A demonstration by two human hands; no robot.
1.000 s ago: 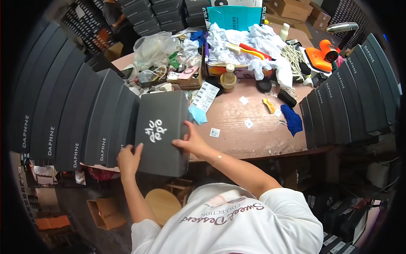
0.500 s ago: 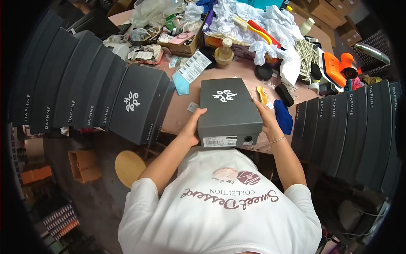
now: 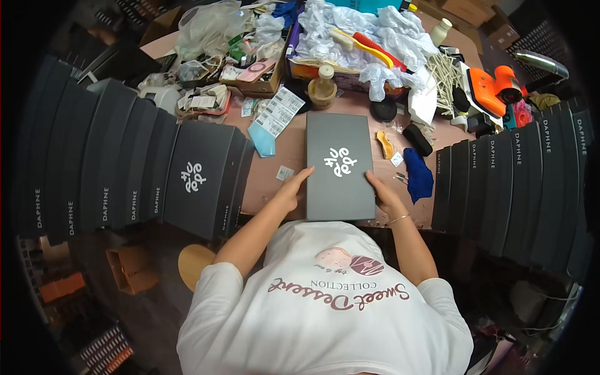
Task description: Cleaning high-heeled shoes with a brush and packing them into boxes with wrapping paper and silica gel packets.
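Holding a dark gray box (image 3: pixel 340 190) at frame center, left hand (image 3: pixel 289 192) and right hand (image 3: pixel 385 199) pinching its long sides, thumbs at top edges, other fingers mostly hidden. Could slip or twist if side pressure goes uneven. Long axis runs roughly vertical in frame, short ends facing brownish bottle (image 3: pixel 322 94) above, white shirt (image 3: pixel 325 300) below.

An orange device (image 3: pixel 486 95) stands near a heap of pale sticks (image 3: pixel 444 81).
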